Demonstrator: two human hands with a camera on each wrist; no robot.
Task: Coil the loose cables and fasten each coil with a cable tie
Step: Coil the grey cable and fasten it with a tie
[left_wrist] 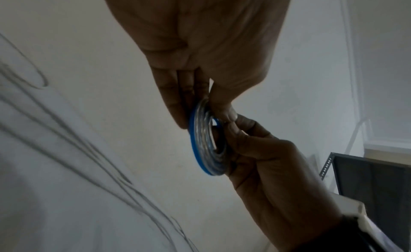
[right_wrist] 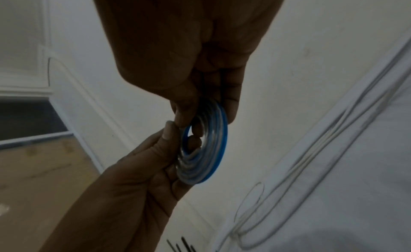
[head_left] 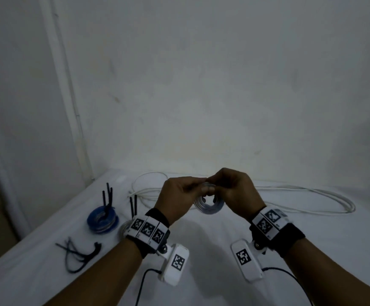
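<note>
Both hands hold one small coil (head_left: 209, 203) in the air above the table's (head_left: 201, 239) middle: the left hand (head_left: 179, 197) pinches its rim, and the right hand (head_left: 232, 193) grips the opposite side. A loose white cable (head_left: 301, 195) lies near the far edge, and spare ties (head_left: 78, 255) near the left edge.

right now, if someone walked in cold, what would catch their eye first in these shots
First, the two hands meeting in mid-air above the table: the left hand and right hand both pinch a small blue-and-clear coil between them. Next, to the left on the white table, a finished blue coil with black tie tails sticking up, and loose black cable ties nearer the front. Behind the hands, a long white cable lies uncoiled.
</note>
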